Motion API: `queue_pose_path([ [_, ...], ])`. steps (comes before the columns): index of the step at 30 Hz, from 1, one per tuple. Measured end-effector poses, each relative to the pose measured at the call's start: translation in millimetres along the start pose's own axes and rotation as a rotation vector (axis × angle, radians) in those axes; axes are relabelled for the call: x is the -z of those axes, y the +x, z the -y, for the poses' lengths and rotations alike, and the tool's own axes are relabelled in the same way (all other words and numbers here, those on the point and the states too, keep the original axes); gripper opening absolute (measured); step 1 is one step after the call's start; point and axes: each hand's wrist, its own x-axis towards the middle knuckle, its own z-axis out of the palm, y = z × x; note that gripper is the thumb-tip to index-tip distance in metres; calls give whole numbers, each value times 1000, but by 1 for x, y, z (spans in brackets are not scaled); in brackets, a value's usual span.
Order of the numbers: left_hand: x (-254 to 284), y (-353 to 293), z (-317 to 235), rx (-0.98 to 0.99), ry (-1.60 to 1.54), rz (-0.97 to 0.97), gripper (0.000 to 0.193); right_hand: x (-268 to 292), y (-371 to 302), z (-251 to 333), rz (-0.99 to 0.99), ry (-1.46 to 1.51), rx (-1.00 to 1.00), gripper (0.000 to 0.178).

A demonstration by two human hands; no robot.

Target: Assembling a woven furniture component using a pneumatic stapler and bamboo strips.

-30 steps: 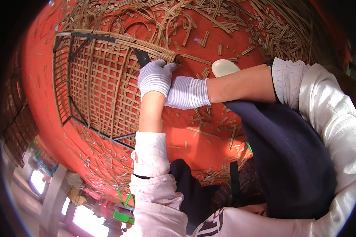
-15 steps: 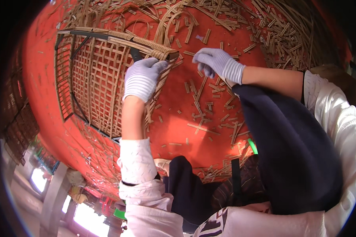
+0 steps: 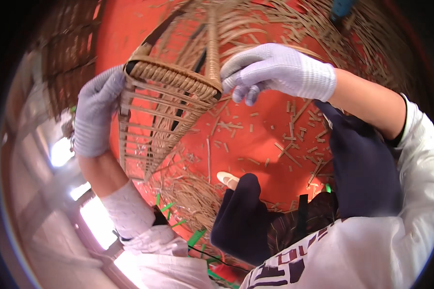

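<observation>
A woven rattan frame (image 3: 171,79) with dark bars inside stands tilted up in front of me, its tightly wrapped edge facing me. My left hand (image 3: 99,108), in a pale striped glove, grips the frame's left end, the fingertips partly hidden behind it. At the opposite corner is my right hand (image 3: 279,72), gloved the same way. Its thumb and forefinger are closed together against the wrapped corner; whether a strand is pinched between them is hidden.
Short rattan offcuts (image 3: 294,130) lie scattered over the red floor covering (image 3: 255,159). Long loose strands (image 3: 260,31) spread behind the frame. More strips (image 3: 193,192) are heaped by my shoe (image 3: 227,180). A blue object (image 3: 341,8) shows at the far edge.
The rattan frame has been lifted and turned from lying broadside to standing edge-on. My left hand has moved left to its outer end; the right hand has come to its corner.
</observation>
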Motion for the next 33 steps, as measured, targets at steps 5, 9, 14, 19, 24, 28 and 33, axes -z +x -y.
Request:
queue_pose_path([
  [5,11,-70,-48,-97,95,172,36,-85,-14,85,-35,-180,372,45],
  [9,-34,-82,-49,-211,99,302,32,-129,-42,88,-173,-928,325,27],
  [14,-42,-82,-63,-115,277,328,36,-149,-89,64,-248,-803,201,39],
  [19,-36,-91,-61,-74,309,305,29,-181,-77,38,-386,-463,140,35],
  [24,-28,-91,-48,-208,222,246,26,-189,-55,32,-453,-407,200,25],
  [28,-26,-79,-48,-366,589,27,33,-178,-39,42,-465,-360,254,23],
  [33,-34,-69,-39,-339,375,-260,34,-168,-19,59,-497,-292,284,23],
])
